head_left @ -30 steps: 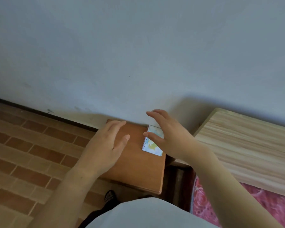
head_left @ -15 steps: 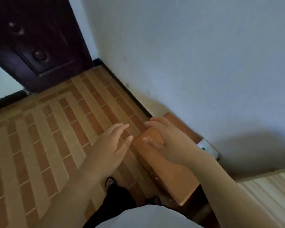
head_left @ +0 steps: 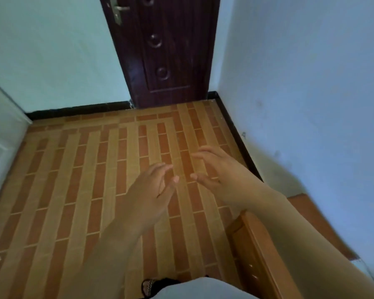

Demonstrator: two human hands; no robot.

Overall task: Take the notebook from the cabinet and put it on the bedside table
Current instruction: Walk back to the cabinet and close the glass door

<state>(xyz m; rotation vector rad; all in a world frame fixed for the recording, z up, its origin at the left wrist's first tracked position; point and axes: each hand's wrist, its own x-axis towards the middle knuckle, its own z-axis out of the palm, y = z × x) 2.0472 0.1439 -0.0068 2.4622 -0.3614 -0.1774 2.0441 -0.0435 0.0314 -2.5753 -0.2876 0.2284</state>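
Note:
My left hand (head_left: 151,190) and my right hand (head_left: 216,169) hover side by side over the brick-pattern floor. Both are empty, with the fingers spread. The orange-brown bedside table (head_left: 309,210) stands at the lower right against the wall, and my right forearm crosses over it. A small pale patch (head_left: 359,262) shows at the table's far end beside my forearm. It sits where the notebook lay, but the arm hides most of it.
A dark wooden door (head_left: 166,50) with a metal handle stands shut at the far end of the floor (head_left: 84,169). A pale cabinet side (head_left: 2,130) runs along the left edge. My shoe (head_left: 151,285) shows at the bottom, next to the table front.
The view has swung left, from the bedside table to the floor and the door. My right hand has come off the notebook, which stayed on the table. Both hands now hang over the floor.

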